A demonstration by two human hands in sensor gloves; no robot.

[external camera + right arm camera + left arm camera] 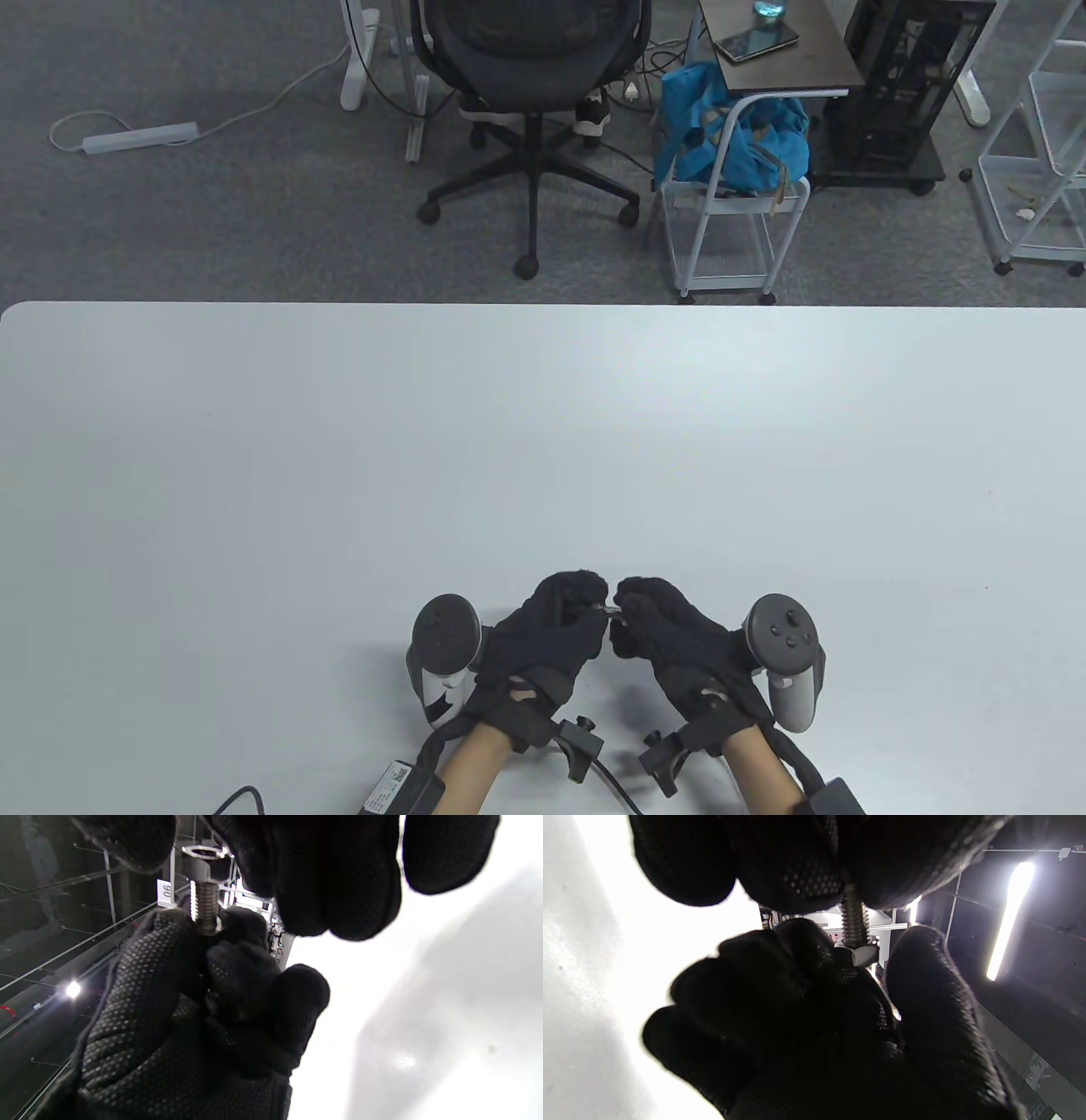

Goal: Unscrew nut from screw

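Both hands meet fingertip to fingertip just above the counter [339, 441], close to the middle of its near edge. Between them runs a short threaded screw [607, 609], lying roughly level from one hand to the other.

The left hand [543, 632] pinches one end of the screw; in the left wrist view its fingers [806, 874] close around the threaded shaft from above. The right hand [670, 637] grips the other end, where the nut [862, 954] sits on the thread, held among the right fingertips. In the right wrist view the nut [203, 857] shows at the top between the right fingers [331, 878], with the screw [205, 906] running down into the left hand's pinch.

Each hand carries a tracker on its outer side, left [443, 654] and right [785, 649]. Beyond the far edge of the counter stand an office chair [530, 76] and a blue bag [730, 136] on a white trolley.
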